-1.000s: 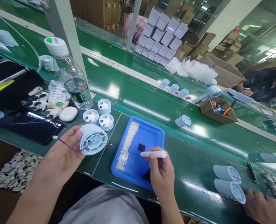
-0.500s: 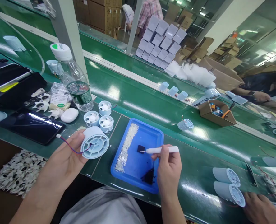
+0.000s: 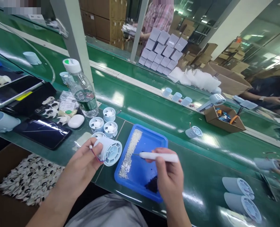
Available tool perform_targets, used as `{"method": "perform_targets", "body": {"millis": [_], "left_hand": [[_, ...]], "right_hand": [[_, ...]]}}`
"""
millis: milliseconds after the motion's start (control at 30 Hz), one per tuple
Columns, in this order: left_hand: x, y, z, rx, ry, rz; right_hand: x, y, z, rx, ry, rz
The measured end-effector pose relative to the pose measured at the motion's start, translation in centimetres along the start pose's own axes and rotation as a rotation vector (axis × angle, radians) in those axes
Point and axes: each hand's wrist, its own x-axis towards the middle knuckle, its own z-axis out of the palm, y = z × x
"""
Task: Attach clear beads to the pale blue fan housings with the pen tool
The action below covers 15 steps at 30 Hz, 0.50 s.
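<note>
1. Reaching toward the left side of the blue plastic tray (image 3: 151, 138), the white pen-shaped tool (image 3: 159, 156) has now brought its thin metal tip to the small whitish pieces (image 3: 133, 143); I cannot tell if it touches them.
2. Above the tray, the right hand (image 3: 172, 178) has its grip pinching this tool.
3. Just left of the tray, the left hand (image 3: 79, 170) grips the light-blue plastic cylinder (image 3: 113, 153), now brought nearer to the pieces.

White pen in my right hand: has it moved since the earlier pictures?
Yes. Against the blue tray, the white pen has moved toward the small white bits; its tip is now at their edge.
</note>
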Motion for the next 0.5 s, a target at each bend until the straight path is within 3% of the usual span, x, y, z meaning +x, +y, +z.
{"method": "perform_targets", "body": {"millis": [100, 233, 500], "left_hand": [[-0.5, -0.4, 0.6, 0.041, -0.051, 0.026], [-1.0, -0.8, 1.3, 0.067, -0.091, 0.037], [-1.4, -0.7, 2.4, 0.107, -0.125, 0.078]], "right_hand": [[-1.6, -2.7, 0.7, 0.185, 0.035, -0.049], [-3.0, -5.3, 1.8, 0.199, 0.071, 0.026], [-3.1, -5.2, 2.1, 0.152, 0.065, 0.067]]}}
